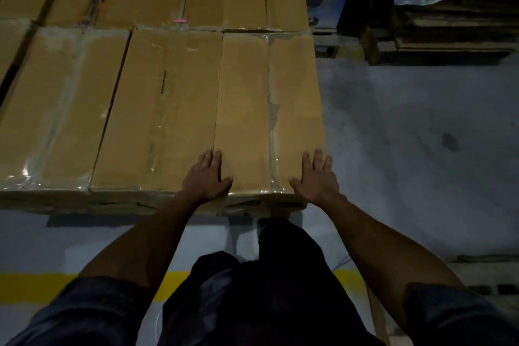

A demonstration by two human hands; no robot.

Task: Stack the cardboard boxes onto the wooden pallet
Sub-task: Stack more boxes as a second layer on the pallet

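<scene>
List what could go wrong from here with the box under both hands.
1. The end box sits at the right edge of the stack, with bare floor beside it; a push off-line might slide it over that edge.
2. Left hand and right hand lie flat and open on top, gripping nothing, so they may slip on the glossy tape.
3. The right hand's fingers overhang the box's side and could be pinched if it shifts.

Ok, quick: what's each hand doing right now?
Left hand: open, flat on the near end of the rightmost cardboard box.
Right hand: open, flat on the same box, holding nothing.
</scene>
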